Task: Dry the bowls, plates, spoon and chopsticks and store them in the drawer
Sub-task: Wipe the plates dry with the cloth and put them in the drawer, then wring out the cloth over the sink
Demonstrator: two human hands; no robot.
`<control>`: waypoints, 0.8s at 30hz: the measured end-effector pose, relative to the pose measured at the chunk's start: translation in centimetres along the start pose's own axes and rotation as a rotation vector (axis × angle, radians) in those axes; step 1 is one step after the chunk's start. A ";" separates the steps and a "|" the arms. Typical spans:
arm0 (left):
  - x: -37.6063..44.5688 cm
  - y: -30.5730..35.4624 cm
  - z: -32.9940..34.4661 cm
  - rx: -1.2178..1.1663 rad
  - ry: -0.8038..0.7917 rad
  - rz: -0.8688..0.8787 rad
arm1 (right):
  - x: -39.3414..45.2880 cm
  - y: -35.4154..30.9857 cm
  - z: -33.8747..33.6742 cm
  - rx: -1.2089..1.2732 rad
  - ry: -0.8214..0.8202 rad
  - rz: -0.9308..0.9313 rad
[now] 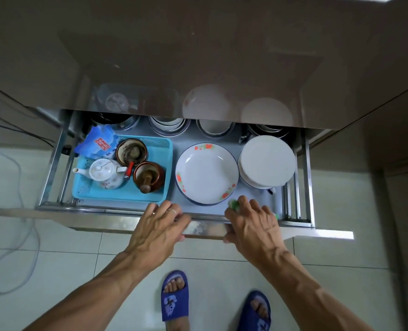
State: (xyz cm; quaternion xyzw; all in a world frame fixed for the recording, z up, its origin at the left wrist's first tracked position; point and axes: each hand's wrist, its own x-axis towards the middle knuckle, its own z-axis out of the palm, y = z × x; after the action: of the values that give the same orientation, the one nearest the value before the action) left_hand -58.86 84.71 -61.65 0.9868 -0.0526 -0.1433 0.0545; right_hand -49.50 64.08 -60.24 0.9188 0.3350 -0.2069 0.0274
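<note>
With the drawer (198, 229) pulled well out from under the brown cabinet front (198, 56), a person bends over it, both hands on its front edge. The left hand (161, 225) lies across the lip, fingers (174, 211) curled over the top and the thumb seemingly tucked beneath; a ring shows on one finger. The right hand (252, 223) grips the same edge further right, and between its fingers (255, 206) something small and green (233, 204) peeks out; what it is cannot be told.

Inside, much of the crockery appears already put away. A flowered plate (206, 173) with a blue rim lies flat in the middle, touching a stack of plain white plates (267, 161) to its right. Along the back, half under the cabinet, stand stacks of bowls (168, 125). To the left a blue tray (126, 194) holds a white teapot (105, 173), a brown jar (131, 151), a brown mortar with its pestle (148, 176) and a blue packet (98, 142).

No spoon or chopsticks can be picked out in the drawer, and no cloth is in view, so those pieces may be outstanding, or hidden. Judging by the two-handed hold on the front, this looks like the drawer being opened or closed, late in the storing stage; which way cannot be told. Blue slippers (174, 297) stand on the pale tiled floor (55, 259) below, a grey cable (19, 187) trailing at left.
</note>
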 end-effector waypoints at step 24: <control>7.3 -0.7 -6.8 -0.140 -0.061 -0.159 | 5.5 1.2 -4.4 0.414 0.231 0.070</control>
State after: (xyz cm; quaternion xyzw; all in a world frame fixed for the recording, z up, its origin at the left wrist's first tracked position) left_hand -49.86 85.13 -57.31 0.9768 0.0345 -0.1802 0.1103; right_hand -43.34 67.30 -58.48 0.9334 0.2543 -0.1637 -0.1931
